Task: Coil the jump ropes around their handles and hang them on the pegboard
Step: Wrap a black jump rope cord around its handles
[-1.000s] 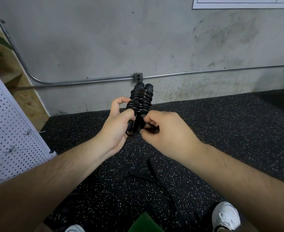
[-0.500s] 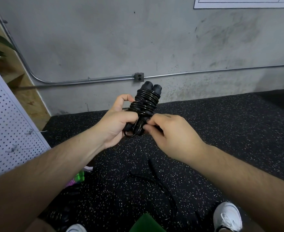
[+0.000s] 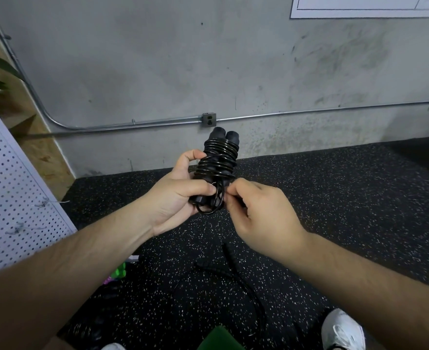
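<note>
1. The left hand (image 3: 175,198) grips the lower part of a black bundle, thumb pressed across its front and fingers curled round behind
2. The bundle is a rope (image 3: 217,162) wound in tight turns round its two handles (image 3: 224,135); these lie side by side, tilted a little to the right, with their ends poking out above the coil
3. The rope is held in the air above the floor (image 3: 334,198), between both hands
4. The right hand (image 3: 261,218) has its fingers curled, thumb and fingertips pinching the rope at the bundle's bottom end, where a loose loop (image 3: 208,212) hangs
5. The pegboard (image 3: 11,188) stands at the left edge, well apart from the rope, with grey wisps of thread caught on it
6. A second rope (image 3: 230,256), black and uncoiled, lies on the speckled floor below the hands
7. Green and pink things (image 3: 118,274) show beside the left forearm; what they are cannot be told
8. A white shoe (image 3: 342,327) sits at bottom right, and a conduit (image 3: 309,112) runs along the grey wall (image 3: 158,59) behind
</note>
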`<action>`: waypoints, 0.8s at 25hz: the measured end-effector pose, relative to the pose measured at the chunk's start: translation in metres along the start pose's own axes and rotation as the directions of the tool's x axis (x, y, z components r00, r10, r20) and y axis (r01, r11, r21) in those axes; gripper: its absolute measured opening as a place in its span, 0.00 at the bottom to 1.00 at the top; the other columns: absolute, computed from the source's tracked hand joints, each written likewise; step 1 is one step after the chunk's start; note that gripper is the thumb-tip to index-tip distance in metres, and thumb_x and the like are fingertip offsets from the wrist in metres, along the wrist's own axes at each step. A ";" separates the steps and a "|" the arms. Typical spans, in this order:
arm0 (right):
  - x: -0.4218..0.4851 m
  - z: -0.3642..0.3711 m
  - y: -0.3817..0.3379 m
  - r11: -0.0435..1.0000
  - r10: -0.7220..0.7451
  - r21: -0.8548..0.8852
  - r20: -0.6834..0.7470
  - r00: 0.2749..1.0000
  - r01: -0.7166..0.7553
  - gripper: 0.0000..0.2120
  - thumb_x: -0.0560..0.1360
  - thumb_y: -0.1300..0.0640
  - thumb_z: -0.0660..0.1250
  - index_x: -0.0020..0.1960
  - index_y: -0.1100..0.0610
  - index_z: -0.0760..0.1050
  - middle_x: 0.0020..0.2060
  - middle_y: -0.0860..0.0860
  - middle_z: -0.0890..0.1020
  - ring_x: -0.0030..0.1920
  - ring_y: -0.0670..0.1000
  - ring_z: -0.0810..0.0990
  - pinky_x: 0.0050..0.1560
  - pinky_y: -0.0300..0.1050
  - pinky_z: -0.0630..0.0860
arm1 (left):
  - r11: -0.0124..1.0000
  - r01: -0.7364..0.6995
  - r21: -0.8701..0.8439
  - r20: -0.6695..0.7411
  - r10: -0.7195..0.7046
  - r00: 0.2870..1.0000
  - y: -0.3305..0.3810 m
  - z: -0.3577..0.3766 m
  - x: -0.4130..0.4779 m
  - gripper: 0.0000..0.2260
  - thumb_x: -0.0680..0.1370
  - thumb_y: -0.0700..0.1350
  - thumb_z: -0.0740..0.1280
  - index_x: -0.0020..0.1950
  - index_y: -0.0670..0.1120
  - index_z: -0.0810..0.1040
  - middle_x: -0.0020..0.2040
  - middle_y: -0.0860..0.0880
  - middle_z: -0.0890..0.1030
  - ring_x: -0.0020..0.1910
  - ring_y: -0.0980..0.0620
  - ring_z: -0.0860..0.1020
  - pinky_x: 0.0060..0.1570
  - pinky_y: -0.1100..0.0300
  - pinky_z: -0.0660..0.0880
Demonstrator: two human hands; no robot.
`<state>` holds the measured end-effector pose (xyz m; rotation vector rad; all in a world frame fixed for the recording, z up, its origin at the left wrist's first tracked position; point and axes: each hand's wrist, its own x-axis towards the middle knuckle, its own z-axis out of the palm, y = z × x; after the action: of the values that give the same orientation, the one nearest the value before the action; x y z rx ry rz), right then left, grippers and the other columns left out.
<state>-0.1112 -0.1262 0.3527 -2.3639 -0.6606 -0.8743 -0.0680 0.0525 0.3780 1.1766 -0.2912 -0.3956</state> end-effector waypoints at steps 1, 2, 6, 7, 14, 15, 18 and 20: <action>-0.001 0.002 -0.002 0.999 0.031 0.019 -0.028 0.999 -0.031 0.05 0.78 0.57 0.65 0.44 0.57 0.76 0.32 0.46 0.76 0.30 0.46 0.72 0.29 0.43 0.69 | 1.000 0.001 0.007 -0.001 -0.001 1.000 -0.001 -0.001 0.000 0.30 0.67 0.26 0.64 0.62 0.54 0.67 0.50 0.40 0.81 0.40 0.49 0.82 0.33 0.57 0.77; -0.001 0.003 -0.003 0.996 0.072 0.056 -0.055 0.996 -0.069 0.05 0.79 0.56 0.65 0.45 0.56 0.76 0.33 0.46 0.77 0.31 0.46 0.72 0.30 0.43 0.69 | 1.000 0.002 0.001 0.001 -0.002 1.000 -0.001 -0.002 0.001 0.32 0.67 0.26 0.64 0.63 0.54 0.67 0.52 0.40 0.81 0.44 0.48 0.82 0.38 0.55 0.78; 0.004 0.005 -0.006 0.909 0.261 0.355 -0.078 0.962 -0.218 0.02 0.79 0.59 0.69 0.47 0.56 0.80 0.42 0.45 0.79 0.43 0.47 0.78 0.43 0.40 0.75 | 1.000 -0.012 -0.003 -0.028 0.011 1.000 0.003 -0.002 0.001 0.35 0.64 0.26 0.61 0.65 0.55 0.67 0.54 0.39 0.81 0.49 0.45 0.80 0.50 0.48 0.73; 0.005 0.005 -0.007 0.887 0.295 0.394 -0.079 0.952 -0.242 0.02 0.78 0.60 0.70 0.47 0.55 0.81 0.43 0.44 0.78 0.47 0.47 0.79 0.47 0.36 0.74 | 0.999 -0.018 0.032 -0.054 0.020 0.998 0.003 0.000 0.001 0.35 0.64 0.27 0.61 0.65 0.55 0.67 0.52 0.39 0.80 0.47 0.46 0.79 0.48 0.50 0.74; 0.007 0.003 -0.017 0.884 0.292 0.399 -0.071 0.954 -0.241 0.05 0.78 0.63 0.70 0.51 0.56 0.84 0.43 0.46 0.75 0.44 0.46 0.77 0.44 0.31 0.72 | 0.989 -0.070 0.132 -0.131 0.087 0.988 0.003 0.009 -0.003 0.26 0.77 0.27 0.59 0.67 0.52 0.67 0.47 0.45 0.84 0.42 0.50 0.82 0.43 0.54 0.81; 0.006 0.004 -0.017 0.890 0.267 0.400 -0.070 0.961 -0.218 0.07 0.78 0.64 0.69 0.53 0.57 0.83 0.43 0.46 0.74 0.44 0.46 0.77 0.45 0.31 0.72 | 0.988 -0.071 0.138 -0.138 0.090 0.986 0.004 0.010 -0.003 0.25 0.78 0.27 0.57 0.68 0.52 0.66 0.49 0.43 0.84 0.43 0.49 0.82 0.44 0.53 0.81; 0.006 0.003 -0.016 0.857 0.308 0.451 -0.057 0.950 -0.250 0.08 0.77 0.65 0.70 0.54 0.56 0.84 0.43 0.45 0.75 0.44 0.47 0.78 0.44 0.35 0.75 | 0.986 -0.077 0.147 -0.133 0.096 0.986 0.007 0.013 -0.005 0.25 0.79 0.26 0.56 0.68 0.51 0.65 0.50 0.42 0.82 0.42 0.50 0.84 0.41 0.53 0.81; 0.006 0.001 -0.015 0.850 0.320 0.461 -0.068 0.945 -0.254 0.08 0.77 0.66 0.70 0.52 0.56 0.85 0.43 0.46 0.76 0.44 0.48 0.79 0.44 0.39 0.78 | 0.984 -0.071 0.163 -0.112 0.090 0.990 0.006 0.015 -0.008 0.25 0.79 0.26 0.56 0.68 0.50 0.64 0.46 0.45 0.84 0.41 0.51 0.84 0.40 0.53 0.82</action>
<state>-0.1156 -0.1126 0.3613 -1.8981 -0.3809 -0.6639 -0.0809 0.0454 0.3893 1.3351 -0.2692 -0.2324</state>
